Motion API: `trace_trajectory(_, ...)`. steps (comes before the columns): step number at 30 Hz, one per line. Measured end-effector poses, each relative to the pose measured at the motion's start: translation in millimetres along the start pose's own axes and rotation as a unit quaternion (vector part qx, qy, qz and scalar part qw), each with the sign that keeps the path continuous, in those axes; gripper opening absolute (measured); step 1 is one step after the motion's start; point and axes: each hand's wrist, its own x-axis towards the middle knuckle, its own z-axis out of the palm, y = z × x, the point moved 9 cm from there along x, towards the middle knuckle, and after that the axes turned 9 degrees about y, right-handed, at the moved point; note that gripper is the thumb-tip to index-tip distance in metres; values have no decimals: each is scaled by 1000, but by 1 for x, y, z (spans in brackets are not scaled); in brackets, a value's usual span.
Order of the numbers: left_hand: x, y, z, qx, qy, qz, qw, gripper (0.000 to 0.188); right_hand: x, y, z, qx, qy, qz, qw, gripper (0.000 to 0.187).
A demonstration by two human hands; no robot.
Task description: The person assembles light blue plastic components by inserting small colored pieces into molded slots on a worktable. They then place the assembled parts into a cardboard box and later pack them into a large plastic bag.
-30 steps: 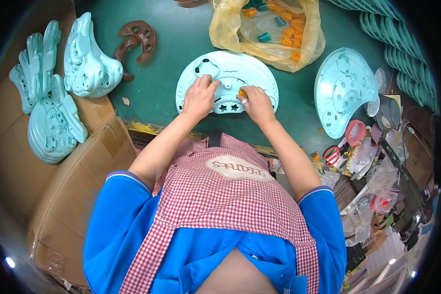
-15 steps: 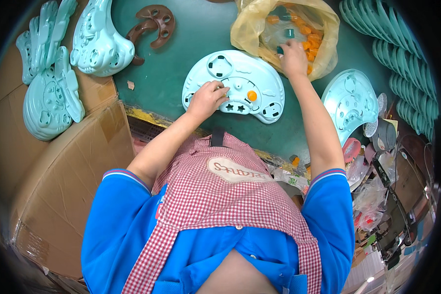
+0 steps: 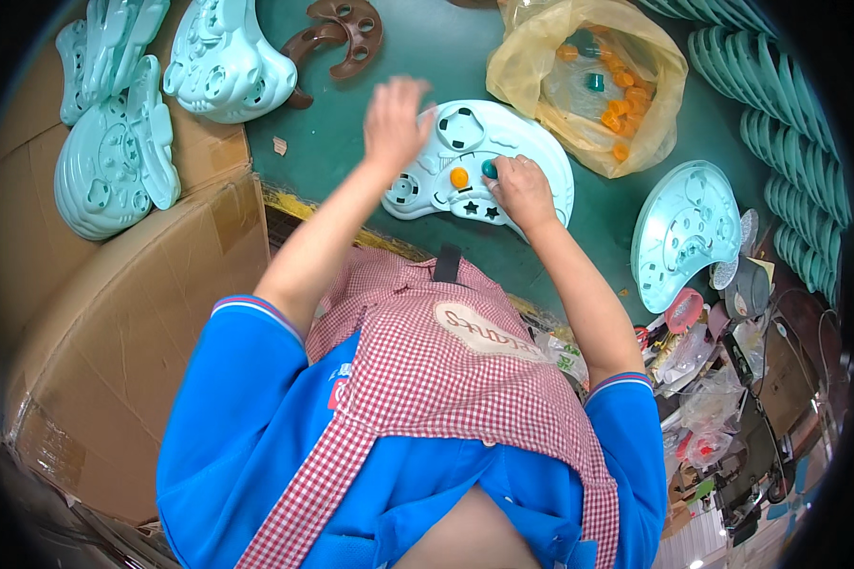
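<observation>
The pale blue toy panel [image 3: 541, 142] lies face up on the green counter [image 3: 593, 228], in front of the person, just below the yellow bag [image 3: 541, 71]. The step now looks like putting small round knobs on it. The right hand [image 3: 524, 190] has its fingers pinched on a green knob [image 3: 490, 169], at the middle of the panel. An orange knob [image 3: 459, 177] sits just left of it, with nobody touching it. The left hand [image 3: 396, 119] is over the panel's left edge, a bit blurry, and its fingers are loose and hold nothing that I can see. I think the next move needs the green knob lined up and then pushed straight down. Half a second ago, the right hand was in the bag by a green knob, and the middle peg was bare. The left hand was down on the panel, where the orange knob shows now; it has lifted away. Another orange knob showed on the right then, but the right hand hides that spot now.
</observation>
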Motion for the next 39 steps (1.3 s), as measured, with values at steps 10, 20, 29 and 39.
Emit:
trace_trajectory(10,55,-42,-45,-403,119,-219,881,19,-28,15,-71,95,217,137,962,62)
trace_trajectory(20,-88,56,4,-116,-170,-21,978,71,-52,20,-29,33,28,226,973,71)
trace_trajectory(29,-77,45,24,14,-272,64,960,86,-55,40,-6,-84,-167,55,981,104)
trace_trajectory(39,-74,44,27,19,-271,58,961,87,-53,38,-9,-82,-139,62,985,105)
